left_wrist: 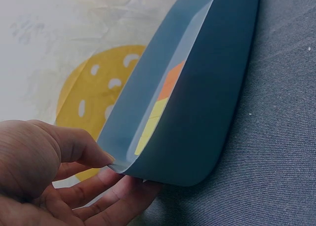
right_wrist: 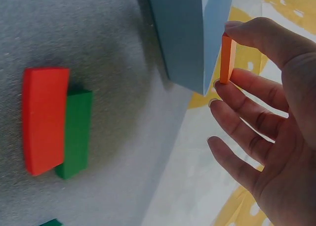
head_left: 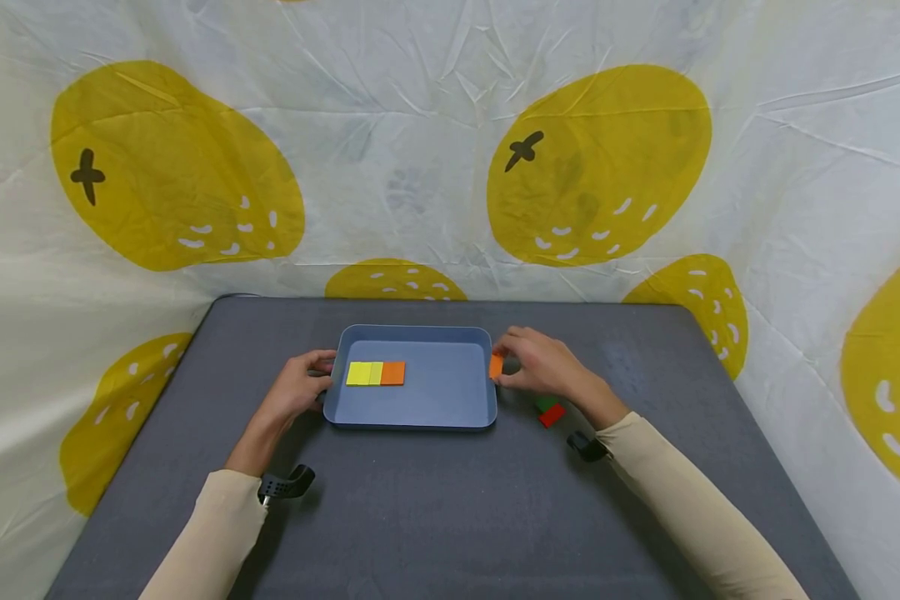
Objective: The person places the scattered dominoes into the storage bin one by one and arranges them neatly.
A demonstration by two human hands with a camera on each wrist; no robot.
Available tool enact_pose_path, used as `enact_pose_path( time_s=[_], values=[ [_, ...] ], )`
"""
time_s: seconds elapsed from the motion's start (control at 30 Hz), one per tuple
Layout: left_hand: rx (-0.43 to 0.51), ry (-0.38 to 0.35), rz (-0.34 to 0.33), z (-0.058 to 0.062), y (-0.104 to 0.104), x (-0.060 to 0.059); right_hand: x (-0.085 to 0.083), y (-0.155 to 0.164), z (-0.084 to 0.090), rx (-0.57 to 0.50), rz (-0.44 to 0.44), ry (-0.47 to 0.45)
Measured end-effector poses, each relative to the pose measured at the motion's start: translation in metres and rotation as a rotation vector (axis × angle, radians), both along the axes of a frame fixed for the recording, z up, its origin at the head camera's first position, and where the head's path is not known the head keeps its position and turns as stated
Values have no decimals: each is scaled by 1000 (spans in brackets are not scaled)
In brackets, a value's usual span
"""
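Observation:
A blue-grey rectangular tray [head_left: 450, 383] lies on the table. My left hand [head_left: 297, 387] grips its left end, with the thumb [left_wrist: 91, 149] at the rim and the other fingers outside the wall. Inside the tray, two yellow blocks [head_left: 363, 373] and an orange block [head_left: 393, 373] form a row toward the left. Just beyond the tray's right wall, my right hand [head_left: 540, 362] pinches another orange block [right_wrist: 227, 58] between thumb and fingertips. Below that hand, a red block [right_wrist: 46, 119] and a green block [right_wrist: 77, 132] lie touching on the table.
A bit of another green block [right_wrist: 51, 222] shows at the bottom edge of the right wrist view. Dark grey fabric covers the table [head_left: 435, 508]. Behind it hangs a white cloth [head_left: 397, 167] printed with yellow shapes.

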State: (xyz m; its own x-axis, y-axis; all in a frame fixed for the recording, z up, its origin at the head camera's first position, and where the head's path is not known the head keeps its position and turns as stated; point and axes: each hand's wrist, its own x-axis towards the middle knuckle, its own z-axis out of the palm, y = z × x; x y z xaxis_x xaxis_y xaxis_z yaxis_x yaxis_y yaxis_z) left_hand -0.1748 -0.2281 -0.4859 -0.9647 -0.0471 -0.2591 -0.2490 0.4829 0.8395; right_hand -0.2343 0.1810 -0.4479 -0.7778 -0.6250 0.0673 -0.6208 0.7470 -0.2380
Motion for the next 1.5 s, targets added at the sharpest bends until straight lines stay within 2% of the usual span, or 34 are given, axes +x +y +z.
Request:
enact_pose_path(
  time_s=[0.37, 0.9, 1.5],
  values=[
    [-7, 1, -2, -1, 0, 1, -7, -24, 10, 20, 72, -6],
    [-13, 1, -7, -2, 0, 1, -19, -61, 14, 23, 151, -60],
    [-19, 0, -12, 0, 1, -1, -32, -106, 13, 142, 233, -37]
  ],
)
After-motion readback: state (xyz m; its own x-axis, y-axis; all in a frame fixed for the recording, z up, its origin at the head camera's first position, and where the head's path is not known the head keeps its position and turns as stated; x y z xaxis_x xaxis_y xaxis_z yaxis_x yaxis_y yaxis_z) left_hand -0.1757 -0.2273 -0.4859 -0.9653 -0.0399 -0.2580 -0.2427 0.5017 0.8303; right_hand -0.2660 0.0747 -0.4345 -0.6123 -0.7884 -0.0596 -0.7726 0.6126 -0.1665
